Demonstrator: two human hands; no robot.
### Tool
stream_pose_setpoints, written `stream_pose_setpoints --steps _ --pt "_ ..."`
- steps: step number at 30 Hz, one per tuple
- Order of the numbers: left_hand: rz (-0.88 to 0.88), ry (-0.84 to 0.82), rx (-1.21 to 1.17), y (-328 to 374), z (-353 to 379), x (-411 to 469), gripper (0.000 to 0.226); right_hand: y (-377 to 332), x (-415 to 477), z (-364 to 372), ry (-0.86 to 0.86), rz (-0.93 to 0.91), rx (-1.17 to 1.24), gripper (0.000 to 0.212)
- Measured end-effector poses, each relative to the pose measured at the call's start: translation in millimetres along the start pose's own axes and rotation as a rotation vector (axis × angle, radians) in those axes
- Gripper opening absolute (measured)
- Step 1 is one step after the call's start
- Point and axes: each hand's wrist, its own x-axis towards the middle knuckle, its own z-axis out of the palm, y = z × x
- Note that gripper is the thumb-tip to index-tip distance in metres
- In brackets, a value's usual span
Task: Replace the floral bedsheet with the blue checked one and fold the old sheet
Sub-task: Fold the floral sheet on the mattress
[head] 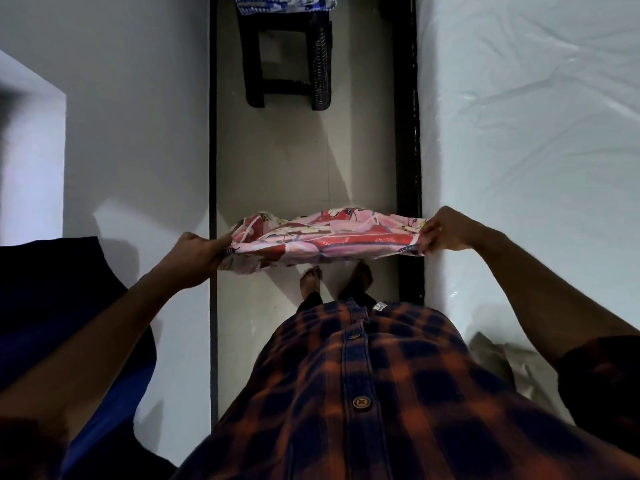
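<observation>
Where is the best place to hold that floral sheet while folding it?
By its two end edges, one hand from each side. The floral sheet is a limp folded band; the left hand and right hand gripping its ends hold it stretched flat.

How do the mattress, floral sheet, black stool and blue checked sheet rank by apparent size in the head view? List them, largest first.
1. mattress: largest.
2. floral sheet and black stool: about alike; the stool stands farther off, so unranked.
3. blue checked sheet: smallest, though cut by the frame's top edge.
</observation>
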Motion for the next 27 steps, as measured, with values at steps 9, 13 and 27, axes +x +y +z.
stream_pose_setpoints --steps 9,13,27 --pt "-0.026 0.127 0.056 -6 -92 35 0.025 -6 -33 -55 0.437 -0.219 -0.14 0.039" --pt "-0.099 0.114 0.103 8 -153 75 0.02 -2 -43 -105 0.506 -0.269 -0.023 0.04" --pt "-0.16 0.686 0.307 125 -463 384 0.026 -7 -35 -545 1.049 -0.509 0.235 0.045"
